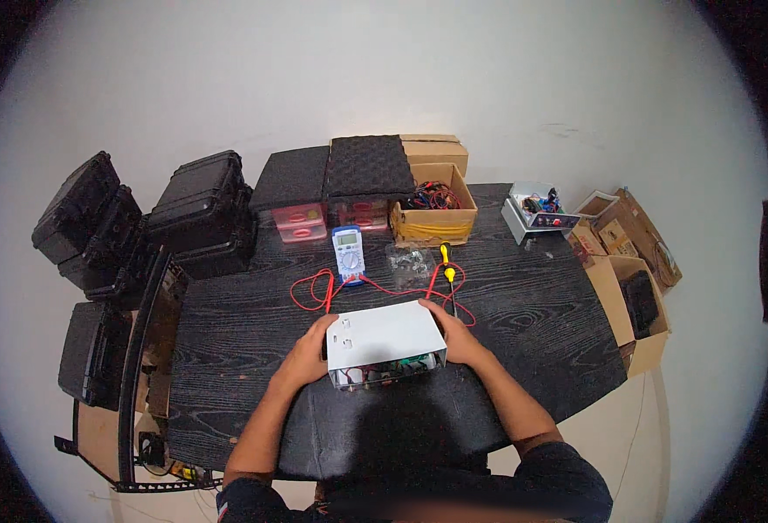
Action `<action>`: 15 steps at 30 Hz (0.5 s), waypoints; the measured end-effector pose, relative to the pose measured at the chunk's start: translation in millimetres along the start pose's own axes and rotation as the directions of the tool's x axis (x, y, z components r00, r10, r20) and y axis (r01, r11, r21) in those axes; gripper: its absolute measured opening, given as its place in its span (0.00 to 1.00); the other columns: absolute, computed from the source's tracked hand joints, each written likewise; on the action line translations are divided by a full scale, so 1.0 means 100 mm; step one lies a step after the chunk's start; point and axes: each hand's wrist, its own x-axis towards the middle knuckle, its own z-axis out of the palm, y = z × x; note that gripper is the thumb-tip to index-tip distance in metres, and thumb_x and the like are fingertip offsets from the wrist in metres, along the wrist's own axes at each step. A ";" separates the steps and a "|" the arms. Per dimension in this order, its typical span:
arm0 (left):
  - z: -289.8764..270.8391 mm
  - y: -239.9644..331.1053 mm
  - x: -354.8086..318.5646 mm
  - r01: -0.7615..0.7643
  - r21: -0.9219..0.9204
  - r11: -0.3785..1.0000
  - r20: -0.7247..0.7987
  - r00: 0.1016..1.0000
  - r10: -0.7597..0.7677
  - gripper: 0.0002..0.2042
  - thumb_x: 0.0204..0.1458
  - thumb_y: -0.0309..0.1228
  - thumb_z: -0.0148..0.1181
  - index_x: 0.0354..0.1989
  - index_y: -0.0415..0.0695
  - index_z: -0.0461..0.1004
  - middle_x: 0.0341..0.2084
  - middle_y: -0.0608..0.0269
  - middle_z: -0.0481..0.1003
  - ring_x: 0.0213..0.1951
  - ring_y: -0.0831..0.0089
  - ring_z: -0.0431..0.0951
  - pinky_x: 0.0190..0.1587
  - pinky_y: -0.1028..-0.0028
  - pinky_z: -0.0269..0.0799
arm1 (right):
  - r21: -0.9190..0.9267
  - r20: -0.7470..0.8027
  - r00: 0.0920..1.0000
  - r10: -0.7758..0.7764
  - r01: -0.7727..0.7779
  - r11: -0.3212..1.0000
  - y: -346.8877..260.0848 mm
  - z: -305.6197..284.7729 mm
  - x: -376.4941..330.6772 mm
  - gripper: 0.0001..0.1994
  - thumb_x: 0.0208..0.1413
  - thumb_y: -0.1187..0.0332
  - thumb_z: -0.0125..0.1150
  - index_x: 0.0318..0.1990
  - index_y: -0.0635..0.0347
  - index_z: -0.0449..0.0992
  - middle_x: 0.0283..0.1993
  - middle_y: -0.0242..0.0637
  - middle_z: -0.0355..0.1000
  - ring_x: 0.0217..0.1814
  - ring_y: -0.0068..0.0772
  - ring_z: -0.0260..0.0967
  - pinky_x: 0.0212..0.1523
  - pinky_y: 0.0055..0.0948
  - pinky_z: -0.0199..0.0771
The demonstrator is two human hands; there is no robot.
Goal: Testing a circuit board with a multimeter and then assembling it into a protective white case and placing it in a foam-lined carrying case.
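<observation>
A white metal enclosure (384,334) is held between my two hands at the near middle of the black table. Its near side is open and shows wires and a green circuit board (410,363) inside. My left hand (311,351) grips the left end; my right hand (455,337) wraps round the right end, fingers partly hidden behind. Just beyond stands a blue and white multimeter (349,253) with red test leads (392,288) looping over the table. A yellow-handled screwdriver (447,264) lies to its right, beside a clear bag of small parts (410,266).
Black hard cases (196,205) are stacked at the left. Drawer boxes with red fronts (300,223) and a carton of cables (434,228) stand at the back. Another white enclosure (536,214) with wiring sits back right, near open cartons (619,301) beside the dark table (541,322).
</observation>
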 end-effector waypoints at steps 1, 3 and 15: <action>-0.04 0.03 0.01 0.053 -0.043 0.998 0.062 0.997 -0.050 0.40 0.48 0.27 0.71 0.71 0.45 0.59 0.68 0.43 0.65 0.66 0.45 0.70 0.67 0.58 0.69 | 0.089 0.073 0.996 -0.047 0.040 0.995 0.00 -0.03 0.00 0.45 0.53 0.76 0.68 0.78 0.50 0.51 0.69 0.52 0.67 0.72 0.46 0.67 0.68 0.40 0.69; -0.09 0.04 0.03 0.107 -0.084 0.991 0.126 0.987 -0.096 0.41 0.46 0.26 0.72 0.72 0.45 0.59 0.68 0.43 0.65 0.67 0.47 0.70 0.68 0.59 0.68 | 0.179 0.140 0.985 -0.098 0.072 0.981 0.04 -0.09 0.00 0.49 0.52 0.78 0.68 0.79 0.51 0.46 0.74 0.51 0.62 0.75 0.44 0.63 0.71 0.39 0.66; -0.18 0.07 0.06 0.093 -0.112 0.989 0.194 0.979 -0.070 0.48 0.41 0.27 0.75 0.74 0.40 0.55 0.68 0.42 0.64 0.70 0.49 0.65 0.71 0.59 0.61 | 0.748 0.406 0.910 -0.082 -0.280 0.602 0.31 -0.24 0.04 0.68 0.42 0.53 0.81 0.81 0.50 0.29 0.85 0.42 0.33 0.86 0.36 0.33 0.82 0.36 0.29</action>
